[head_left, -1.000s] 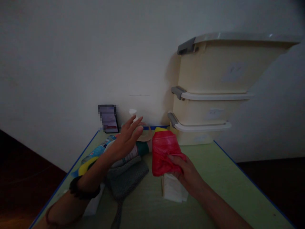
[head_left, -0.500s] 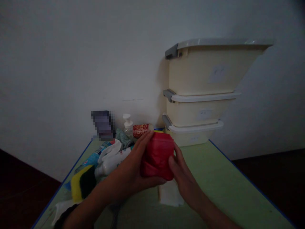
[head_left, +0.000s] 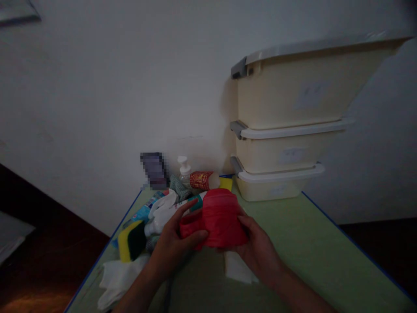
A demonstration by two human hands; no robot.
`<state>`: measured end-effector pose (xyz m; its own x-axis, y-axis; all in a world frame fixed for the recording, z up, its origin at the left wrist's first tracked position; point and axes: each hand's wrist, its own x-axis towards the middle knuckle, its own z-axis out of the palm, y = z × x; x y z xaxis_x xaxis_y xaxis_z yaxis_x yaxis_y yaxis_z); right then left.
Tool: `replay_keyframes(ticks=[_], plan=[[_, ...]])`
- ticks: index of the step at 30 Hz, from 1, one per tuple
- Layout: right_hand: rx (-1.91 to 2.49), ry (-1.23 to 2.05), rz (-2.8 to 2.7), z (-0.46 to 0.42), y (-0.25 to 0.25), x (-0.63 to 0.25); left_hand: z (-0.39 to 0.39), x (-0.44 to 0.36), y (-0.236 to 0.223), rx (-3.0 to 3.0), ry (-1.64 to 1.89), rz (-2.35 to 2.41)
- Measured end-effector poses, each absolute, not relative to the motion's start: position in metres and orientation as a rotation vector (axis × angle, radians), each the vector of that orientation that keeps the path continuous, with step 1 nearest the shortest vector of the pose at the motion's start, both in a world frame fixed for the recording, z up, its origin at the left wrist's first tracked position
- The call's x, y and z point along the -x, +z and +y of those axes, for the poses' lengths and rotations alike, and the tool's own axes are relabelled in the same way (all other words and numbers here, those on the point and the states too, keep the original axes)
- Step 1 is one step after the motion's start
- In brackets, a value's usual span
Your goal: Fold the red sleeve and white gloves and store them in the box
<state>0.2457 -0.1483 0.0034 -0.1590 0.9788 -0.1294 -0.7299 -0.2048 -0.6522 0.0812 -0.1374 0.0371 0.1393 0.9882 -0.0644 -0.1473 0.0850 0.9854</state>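
Observation:
Both my hands hold a red plastic bag [head_left: 219,217] just above the green table [head_left: 293,243]. My left hand [head_left: 174,248] grips its left end, thumb on top and fingers wrapped under. My right hand [head_left: 259,248] closes on its right side. A folded white tissue [head_left: 236,269] lies on the table under the bag.
Three stacked cream storage boxes [head_left: 293,117] with grey latches stand at the back right. To the left lie a yellow-and-black sponge [head_left: 130,239], a white spray bottle [head_left: 163,215], a pump bottle [head_left: 184,169], a red-labelled bottle [head_left: 202,180] and white cloth [head_left: 114,280].
My left hand came off the items at the left and took hold of the red bag. Both hands now hold it lower and turned sideways.

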Motion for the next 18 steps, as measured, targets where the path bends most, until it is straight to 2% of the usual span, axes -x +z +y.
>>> replay_keyframes(ticks=[6, 10, 14, 18], plan=[[0.591, 1.780, -0.515, -0.153, 0.005, -0.241, -0.146, -0.072, 0.046, -0.911, 1.099, 1.071], [0.522, 1.819, -0.203, -0.155, 0.002, -0.239, -0.144, -0.056, 0.047, -0.742, 1.177, 0.972], [0.428, 1.765, -0.059, -0.152, 0.004, -0.242, -0.131, -0.040, 0.040, -0.621, 1.307, 0.782], [0.398, 1.752, -0.093, -0.153, 0.012, -0.248, -0.126, -0.038, 0.036, -0.660, 1.273, 0.519]])
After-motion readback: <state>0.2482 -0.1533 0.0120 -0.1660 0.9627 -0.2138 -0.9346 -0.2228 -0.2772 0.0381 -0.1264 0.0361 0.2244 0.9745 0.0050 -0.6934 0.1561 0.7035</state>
